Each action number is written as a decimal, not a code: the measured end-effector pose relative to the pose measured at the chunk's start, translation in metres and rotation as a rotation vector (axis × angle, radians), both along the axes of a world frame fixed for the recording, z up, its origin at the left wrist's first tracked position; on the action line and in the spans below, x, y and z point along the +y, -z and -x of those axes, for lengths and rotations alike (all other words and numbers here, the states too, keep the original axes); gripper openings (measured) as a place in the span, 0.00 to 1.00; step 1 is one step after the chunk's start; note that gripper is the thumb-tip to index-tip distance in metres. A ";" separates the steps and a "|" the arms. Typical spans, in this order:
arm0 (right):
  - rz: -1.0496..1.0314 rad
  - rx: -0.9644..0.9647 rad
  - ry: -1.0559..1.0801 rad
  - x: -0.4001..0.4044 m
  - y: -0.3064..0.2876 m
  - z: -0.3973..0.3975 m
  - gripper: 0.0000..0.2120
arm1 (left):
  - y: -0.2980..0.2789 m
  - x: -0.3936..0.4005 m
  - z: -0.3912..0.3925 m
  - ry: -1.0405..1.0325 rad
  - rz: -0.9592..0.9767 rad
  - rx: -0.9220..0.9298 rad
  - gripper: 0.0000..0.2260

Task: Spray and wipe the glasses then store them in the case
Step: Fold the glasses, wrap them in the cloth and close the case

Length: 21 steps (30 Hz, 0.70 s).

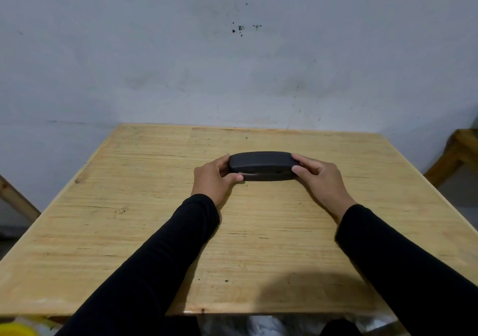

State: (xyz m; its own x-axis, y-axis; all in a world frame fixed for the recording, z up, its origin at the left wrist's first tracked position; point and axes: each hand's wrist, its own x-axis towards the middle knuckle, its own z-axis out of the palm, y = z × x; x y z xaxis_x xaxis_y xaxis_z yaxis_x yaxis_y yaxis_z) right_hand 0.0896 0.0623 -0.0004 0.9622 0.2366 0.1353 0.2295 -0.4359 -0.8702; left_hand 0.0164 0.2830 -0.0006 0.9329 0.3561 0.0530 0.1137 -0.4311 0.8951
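Matte black oblong case (pixel 261 165) on grainy wooden table (pixel 129 232), left hand (pixel 214 177) and right hand (pixel 319 177) clasped round its ends

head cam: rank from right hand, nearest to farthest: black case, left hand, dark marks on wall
From the right hand:
1. black case, its right end gripped by that hand.
2. left hand, at the case's other end.
3. dark marks on wall, far behind the table.

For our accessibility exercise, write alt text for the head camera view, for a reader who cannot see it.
Two hands grip the ends of a dark glasses case lying on a wooden table, the left hand at its left end, the right hand at its right. The case is almost shut, a thin gap showing along its front. Both arms wear black sleeves; a pale scuffed wall stands behind.
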 end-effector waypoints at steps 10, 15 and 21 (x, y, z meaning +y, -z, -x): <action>0.058 0.003 0.095 0.010 0.003 0.013 0.23 | 0.001 -0.002 0.002 0.008 -0.025 -0.012 0.26; 0.097 -0.014 0.140 0.021 0.000 0.004 0.22 | 0.002 0.002 -0.014 -0.051 -0.053 0.002 0.24; -0.003 0.014 0.184 0.042 -0.011 -0.034 0.22 | -0.002 0.014 -0.060 -0.101 -0.103 -0.020 0.23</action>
State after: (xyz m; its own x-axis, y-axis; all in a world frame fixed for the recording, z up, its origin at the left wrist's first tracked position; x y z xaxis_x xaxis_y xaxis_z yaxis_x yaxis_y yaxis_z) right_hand 0.1238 0.1048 0.0107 0.9909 0.0557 0.1224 0.1342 -0.4667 -0.8742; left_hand 0.0768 0.2966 0.0018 0.8908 0.4402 0.1125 0.1440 -0.5083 0.8491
